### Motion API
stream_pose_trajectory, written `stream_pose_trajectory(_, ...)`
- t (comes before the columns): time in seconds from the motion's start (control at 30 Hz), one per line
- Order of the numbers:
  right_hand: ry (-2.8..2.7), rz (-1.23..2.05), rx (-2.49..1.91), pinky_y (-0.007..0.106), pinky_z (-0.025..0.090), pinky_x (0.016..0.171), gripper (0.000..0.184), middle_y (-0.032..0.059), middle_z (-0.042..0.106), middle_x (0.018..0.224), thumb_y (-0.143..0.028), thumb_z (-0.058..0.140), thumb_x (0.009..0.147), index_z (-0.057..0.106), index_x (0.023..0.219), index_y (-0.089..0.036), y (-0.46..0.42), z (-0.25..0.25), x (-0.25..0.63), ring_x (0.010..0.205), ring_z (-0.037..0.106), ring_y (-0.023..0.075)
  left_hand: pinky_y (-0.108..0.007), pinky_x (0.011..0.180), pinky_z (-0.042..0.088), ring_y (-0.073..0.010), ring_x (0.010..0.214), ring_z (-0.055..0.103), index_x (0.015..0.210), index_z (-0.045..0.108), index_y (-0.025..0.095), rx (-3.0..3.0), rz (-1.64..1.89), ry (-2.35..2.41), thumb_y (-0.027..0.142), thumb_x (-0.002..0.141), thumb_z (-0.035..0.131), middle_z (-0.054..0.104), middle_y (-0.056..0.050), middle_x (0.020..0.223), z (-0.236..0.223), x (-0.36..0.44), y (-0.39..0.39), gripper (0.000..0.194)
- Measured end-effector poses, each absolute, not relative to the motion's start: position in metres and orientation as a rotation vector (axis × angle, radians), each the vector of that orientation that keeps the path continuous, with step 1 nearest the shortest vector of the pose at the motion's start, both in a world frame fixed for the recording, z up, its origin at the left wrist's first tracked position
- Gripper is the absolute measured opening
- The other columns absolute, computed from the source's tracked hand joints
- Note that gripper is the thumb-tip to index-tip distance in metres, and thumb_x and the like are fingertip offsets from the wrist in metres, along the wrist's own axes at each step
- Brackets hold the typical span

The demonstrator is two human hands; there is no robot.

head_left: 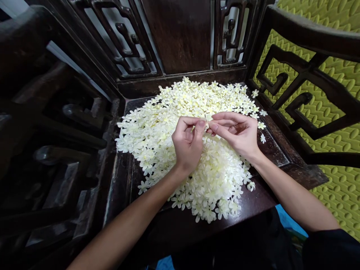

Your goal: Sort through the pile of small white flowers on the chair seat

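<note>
Textured yellow-green material shows through the carved dark armrest.

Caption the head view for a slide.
Left hand and right hand meet at a small flower above a heap of pale flowers on a dark wooden seat.

One left hand and one right hand are meeting over one heap of pale flowers, whose blossoms are running too many to count. At least one small flower is sitting between the fingertips, partly hidden. At least four loose flowers are lying by the heap's right edge. One wooden chair is showing two armrests, one solid back panel and two fretwork panels. One yellow-green textured cover is showing beyond.
</note>
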State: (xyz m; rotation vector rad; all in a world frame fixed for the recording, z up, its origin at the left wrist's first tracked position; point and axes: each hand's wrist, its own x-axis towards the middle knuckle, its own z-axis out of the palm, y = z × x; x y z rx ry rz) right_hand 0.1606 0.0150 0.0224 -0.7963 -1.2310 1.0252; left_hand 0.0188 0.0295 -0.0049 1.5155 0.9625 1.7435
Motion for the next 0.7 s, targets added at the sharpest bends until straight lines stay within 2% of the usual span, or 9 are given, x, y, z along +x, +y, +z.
stream_pose_trajectory(0.23,-1.257,1.041,-0.777,0.032,0.071,0.077,0.032,0.0049,0.084,0.093,-0.023,0.091,0.071,0.08,0.1,-0.018,0.0156,0.0222,0.1609,0.083,0.081,0.0199,-0.027,0.073,0.057,-0.0135,0.082,0.069,0.089,0.061,0.02,1.507,1.775,0.971,0.044,0.095,0.067,0.07,-0.003,0.087,-0.0036,0.0196,0.0299,0.025)
stream_pose_trajectory(0.7,-1.217,1.048,-0.81,0.03,0.071,0.078,0.03,0.0044,0.083,0.092,-0.019,0.091,0.069,0.08,0.097,-0.018,0.0153,0.0212,0.1601,0.084,0.081,0.0194,-0.024,0.08,0.058,-0.0113,0.089,0.071,0.09,0.063,0.019,1.489,1.812,0.869,0.028,0.095,0.069,0.068,-0.002,0.09,-0.0084,0.019,0.0329,0.012)
